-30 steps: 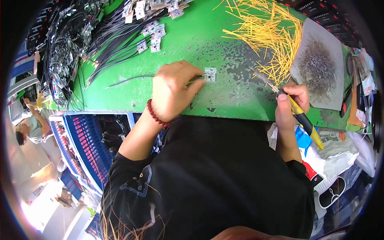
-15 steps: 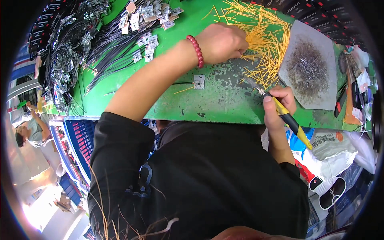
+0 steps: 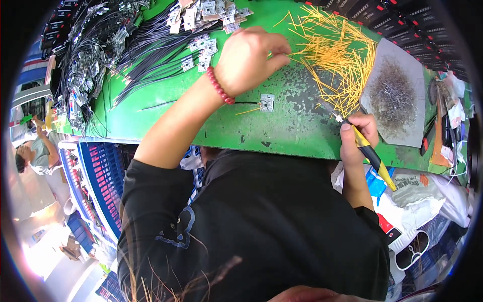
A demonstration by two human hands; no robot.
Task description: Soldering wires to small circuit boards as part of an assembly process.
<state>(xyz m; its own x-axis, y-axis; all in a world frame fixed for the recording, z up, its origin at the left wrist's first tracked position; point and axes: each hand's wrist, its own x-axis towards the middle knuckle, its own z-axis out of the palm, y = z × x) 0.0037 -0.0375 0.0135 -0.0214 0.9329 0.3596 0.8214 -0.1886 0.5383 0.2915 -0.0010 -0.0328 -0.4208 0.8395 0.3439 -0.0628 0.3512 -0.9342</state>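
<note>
My left hand [image 3: 251, 59], with a red bead bracelet at the wrist, is over the bench beside the yellow wire pile [image 3: 334, 55]. Its thumb and forefinger are pinched together on what looks like one thin yellow wire. Closed around the yellow and black handle of a soldering iron [image 3: 371, 155] is my right hand [image 3: 359, 133]; the iron's tip points up and left, close to the pile's lower end. Between the hands lies a small white circuit board [image 3: 267, 103], with a black wire and a short yellow wire reaching left from it.
Boards with black wires [image 3: 204, 53] lie in a bunch at the upper left, beside a larger heap of wired parts [image 3: 95, 65]. A grey sheet [image 3: 380, 95] with dark residue and solder bits is on the green bench [image 3: 216, 131] at right. Another person [image 3: 40, 156] is far left.
My left hand has drawn back leftward from the yellow wire pile, its fingers pinched. My right hand keeps hold of the soldering iron. The whole view has shifted slightly.
</note>
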